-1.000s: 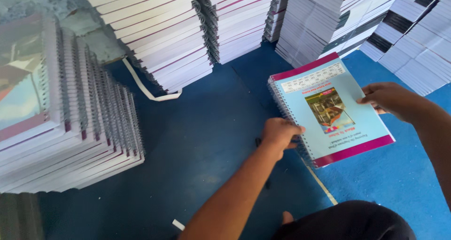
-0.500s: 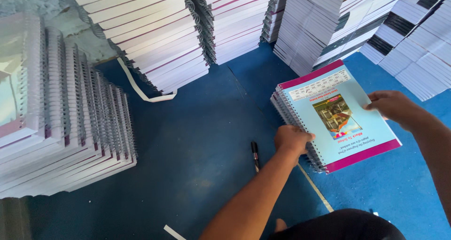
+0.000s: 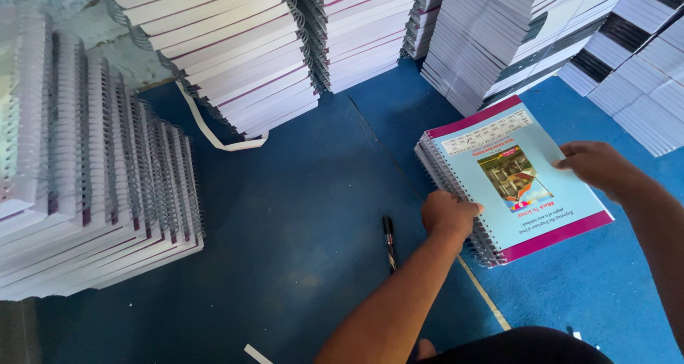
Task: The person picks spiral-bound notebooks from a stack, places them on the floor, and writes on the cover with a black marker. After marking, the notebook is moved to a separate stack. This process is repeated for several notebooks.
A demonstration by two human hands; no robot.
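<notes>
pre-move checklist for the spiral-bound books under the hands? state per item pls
1. Left hand on the spiral edge of the small book stack: ok.
2. Right hand on the stack's right edge: ok.
3. Top cover flat and square with the books beneath: ok.
4. Black pen on the blue floor, close to the left hand but apart from the stack: not ok if the stack slides that way.
5. Floor between the stack and the tall leaning row of books at left: ok, only the pen and a white strip.
6. Book count in the stack: cannot tell.

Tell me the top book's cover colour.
Light blue with magenta bands, on the top book; head view.
</notes>
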